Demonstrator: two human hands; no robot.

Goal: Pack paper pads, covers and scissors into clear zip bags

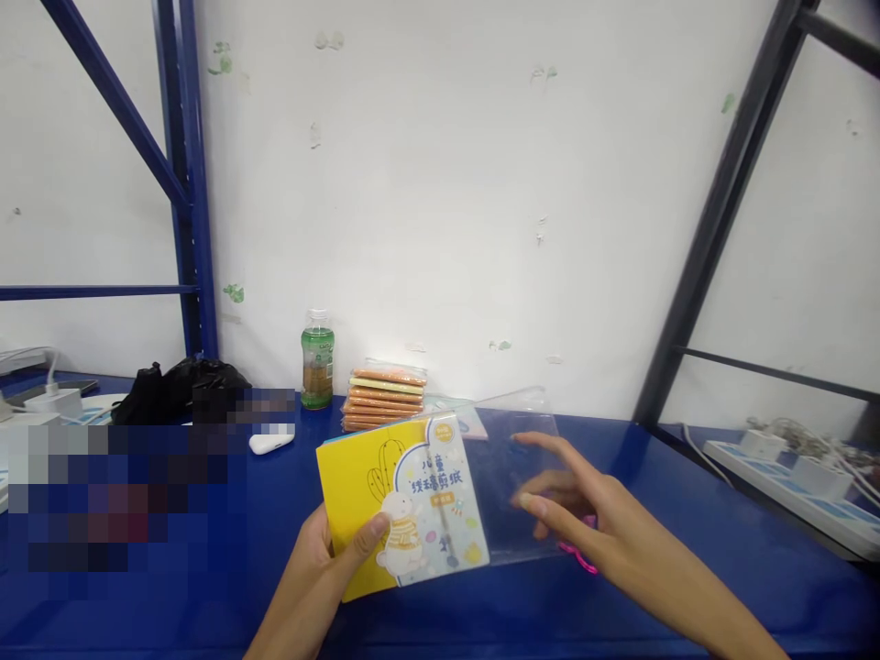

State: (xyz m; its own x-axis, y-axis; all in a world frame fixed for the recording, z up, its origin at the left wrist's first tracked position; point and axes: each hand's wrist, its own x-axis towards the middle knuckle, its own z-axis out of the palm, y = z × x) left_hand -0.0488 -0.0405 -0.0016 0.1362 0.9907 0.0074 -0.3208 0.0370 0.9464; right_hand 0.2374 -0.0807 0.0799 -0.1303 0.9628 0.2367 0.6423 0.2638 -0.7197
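My left hand (336, 559) is closed on a pack of children's paper-cutting sheets (354, 477), thumb across its front. The top sheet is yellow with a cactus line drawing, and a pale blue printed cover with a white bear lies over its right part. From the pack's right side a clear plastic sleeve (509, 527) sticks out; how far it wraps the pack I cannot tell. My right hand (570, 504) is in front of the sleeve, fingers apart and curved, with nothing visible between them. Under that hand a bright pink curved object (579, 557) is partly hidden.
Behind the pack stand a stack of orange packets (385, 394) and a green-labelled bottle (317, 362). A white case (270, 443) and a black plastic bag (185, 385) lie to the left. Power strips (790, 486) with cables are at the right, near the dark rack post (715, 220).
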